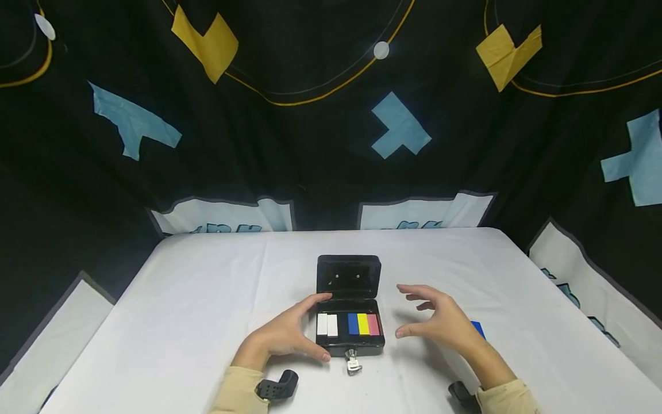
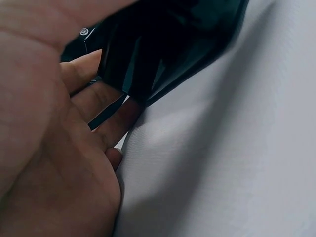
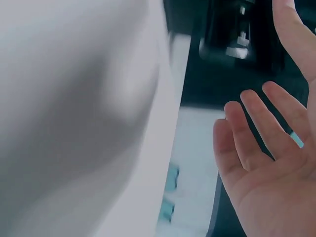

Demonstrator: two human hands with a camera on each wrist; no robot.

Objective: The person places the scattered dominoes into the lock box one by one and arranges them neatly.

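Observation:
A black metal cash box [image 1: 349,349] stands on the white table with its lid [image 1: 349,273] raised. Inside lie two white blocks [image 1: 327,325] at the left and, at the right, a blue block [image 1: 353,324], a yellow block [image 1: 363,324] and a pink block [image 1: 373,325]. Keys [image 1: 353,363] hang at its front. My left hand [image 1: 284,333] holds the box's left side, thumb at the front corner and fingers toward the back. Off the box's right side, my right hand [image 1: 439,319] hovers with fingers spread and nothing in it.
A blue object [image 1: 478,328] lies on the white tablecloth [image 1: 207,322] beyond my right wrist, mostly hidden by it. A dark curtain [image 1: 310,161] with yellow and light-blue shapes hangs behind the table. Dark wrist straps show at both sleeves.

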